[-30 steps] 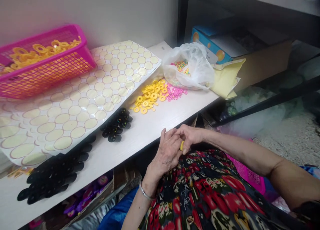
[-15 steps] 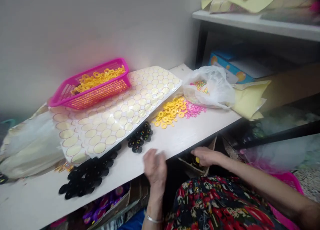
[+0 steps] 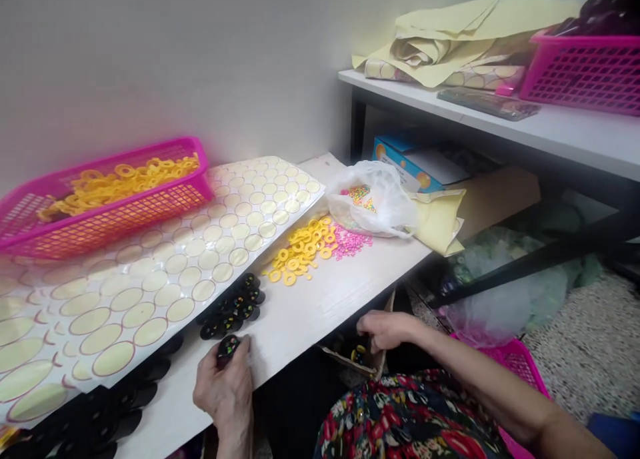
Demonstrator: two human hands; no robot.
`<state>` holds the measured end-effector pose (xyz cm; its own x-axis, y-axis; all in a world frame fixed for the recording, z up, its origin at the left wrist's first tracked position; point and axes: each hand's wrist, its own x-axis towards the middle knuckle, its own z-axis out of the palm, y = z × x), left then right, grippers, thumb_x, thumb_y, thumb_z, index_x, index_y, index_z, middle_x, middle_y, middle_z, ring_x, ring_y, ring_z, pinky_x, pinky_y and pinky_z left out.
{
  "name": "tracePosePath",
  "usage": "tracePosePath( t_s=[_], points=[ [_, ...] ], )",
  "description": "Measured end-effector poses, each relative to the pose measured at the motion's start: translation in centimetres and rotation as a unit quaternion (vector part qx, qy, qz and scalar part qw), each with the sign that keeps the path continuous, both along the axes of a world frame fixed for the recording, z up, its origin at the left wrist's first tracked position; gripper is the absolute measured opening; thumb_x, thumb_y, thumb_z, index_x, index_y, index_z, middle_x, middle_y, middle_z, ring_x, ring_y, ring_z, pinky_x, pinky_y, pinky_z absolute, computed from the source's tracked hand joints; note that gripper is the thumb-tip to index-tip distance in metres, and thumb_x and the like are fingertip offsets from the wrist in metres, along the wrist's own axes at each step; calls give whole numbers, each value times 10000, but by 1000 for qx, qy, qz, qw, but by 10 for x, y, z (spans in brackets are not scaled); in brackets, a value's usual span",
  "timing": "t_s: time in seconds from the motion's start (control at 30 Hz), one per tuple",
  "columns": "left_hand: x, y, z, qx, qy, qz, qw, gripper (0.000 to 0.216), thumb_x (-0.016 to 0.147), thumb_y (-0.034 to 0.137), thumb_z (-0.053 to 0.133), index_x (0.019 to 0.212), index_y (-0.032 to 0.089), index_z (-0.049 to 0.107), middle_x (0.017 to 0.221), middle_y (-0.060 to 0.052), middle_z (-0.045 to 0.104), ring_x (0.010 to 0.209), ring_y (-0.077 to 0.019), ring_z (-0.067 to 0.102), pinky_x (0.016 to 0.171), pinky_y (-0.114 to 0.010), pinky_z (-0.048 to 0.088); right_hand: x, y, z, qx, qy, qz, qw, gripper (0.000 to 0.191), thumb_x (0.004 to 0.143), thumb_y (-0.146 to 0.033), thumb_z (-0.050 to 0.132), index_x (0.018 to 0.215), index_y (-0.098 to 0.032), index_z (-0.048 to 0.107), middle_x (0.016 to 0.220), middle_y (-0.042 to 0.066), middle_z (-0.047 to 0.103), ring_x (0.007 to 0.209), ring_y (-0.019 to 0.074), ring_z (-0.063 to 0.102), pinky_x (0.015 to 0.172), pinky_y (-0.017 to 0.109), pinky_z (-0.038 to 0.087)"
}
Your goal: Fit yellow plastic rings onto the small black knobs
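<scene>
Fingers (image 3: 242,354) of your left hand (image 3: 225,389) were narrow, pinching one black piece (image 3: 229,347) with coloured specks on top. That black piece was over the near side of the white table (image 3: 300,322); couldn't tell if it touched the surface. Your right hand (image 3: 387,329) was off the near edge, at the carton (image 3: 379,366) below table level, fingers curled down; couldn't tell if they held anything. Small yellow and black parts (image 3: 357,354) showed inside the carton, left of that hand.

Just beyond your left hand: a cluster of speckled pieces (image 3: 245,310). Near left: a bigger black batch (image 3: 100,406), cut off at the bottom of the view. Farther right: a loose pile of yellow rings (image 3: 300,249), pink beads (image 3: 351,241) against its right side. Past the beads, a whitish plastic bag (image 3: 397,209) had multicoloured beads (image 3: 361,196) in it. Circle-printed sheets (image 3: 185,259) covered the left of the table; a pink basket (image 3: 100,226) of more yellow rings sat on their far side.

Far right: yellow paper (image 3: 440,216) beside the bag, a blue box (image 3: 397,159) under a shelf (image 3: 475,122), and a second basket (image 3: 585,72) on that shelf.
</scene>
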<state>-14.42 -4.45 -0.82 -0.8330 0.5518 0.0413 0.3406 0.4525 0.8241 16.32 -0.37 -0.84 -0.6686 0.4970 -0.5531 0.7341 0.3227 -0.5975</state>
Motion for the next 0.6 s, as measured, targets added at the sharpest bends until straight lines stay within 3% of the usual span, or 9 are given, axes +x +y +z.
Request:
tracePosePath(
  t_s=[0.07, 0.1, 0.13, 0.2, 0.27, 0.37, 0.47, 0.6],
  points=[
    [13, -1, -4, 22, -18, -37, 999, 485, 540, 477, 705, 926, 187, 650, 835, -3, 632, 780, -195, 591, 805, -349, 461, 16, 8, 18, -113, 103, -67, 986, 264, 676, -225, 589, 922, -135, 620, 701, 20, 620, 644, 152, 593, 549, 228, 429],
    [22, 1, -6, 30, -21, -69, 997, 480, 541, 468, 708, 925, 186, 647, 847, -6, 634, 796, -195, 590, 810, -344, 459, 22, 14, 26, -133, 155, -122, 971, 224, 714, -250, 557, 900, -138, 612, 659, 3, 597, 591, 134, 575, 530, 222, 420],
    [32, 3, -8, 35, -19, -109, 993, 462, 546, 459, 707, 913, 186, 646, 850, -9, 633, 805, -194, 587, 808, -338, 458, 26, 23, 32, -104, 199, -186, 956, 197, 742, -264, 526, 873, -141, 607, 633, -6, 576, 560, 122, 555, 523, 221, 412],
    [53, 14, -10, 43, -4, -198, 979, 389, 571, 439, 695, 864, 188, 646, 837, -12, 625, 801, -187, 578, 788, -323, 456, 29, 43, 36, 61, 250, -305, 917, 147, 750, -231, 498, 805, -147, 605, 652, 0, 570, 589, 121, 534, 574, 239, 412],
    [76, 29, -10, 59, 6, -274, 960, 308, 607, 408, 674, 825, 193, 643, 807, -13, 615, 769, -175, 571, 739, -304, 458, 26, 64, 31, 240, 250, -362, 865, 124, 725, -165, 488, 752, -156, 609, 716, 21, 588, 685, 142, 533, 660, 265, 408],
    [106, 53, -9, 70, 22, -345, 936, 245, 629, 357, 659, 816, 199, 638, 775, -9, 612, 738, -165, 558, 698, -292, 453, 17, 88, 16, 348, 195, -335, 853, 164, 752, -142, 468, 765, -169, 630, 767, 34, 586, 750, 155, 524, 690, 264, 385],
    [125, 69, -8, 67, 46, -382, 921, 226, 643, 328, 655, 825, 196, 628, 765, -6, 605, 745, -163, 547, 709, -297, 446, 12, 95, 6, 392, 98, -277, 872, 203, 825, -185, 439, 815, -182, 642, 804, 41, 567, 763, 151, 505, 650, 243, 353],
    [133, 72, -8, 60, 77, -388, 916, 214, 660, 314, 662, 831, 192, 620, 766, -8, 598, 765, -168, 539, 735, -305, 437, 10, 94, 9, 429, 3, -184, 884, 263, 878, -182, 367, 836, -181, 627, 849, 51, 550, 734, 147, 480, 589, 243, 309]
  ],
)
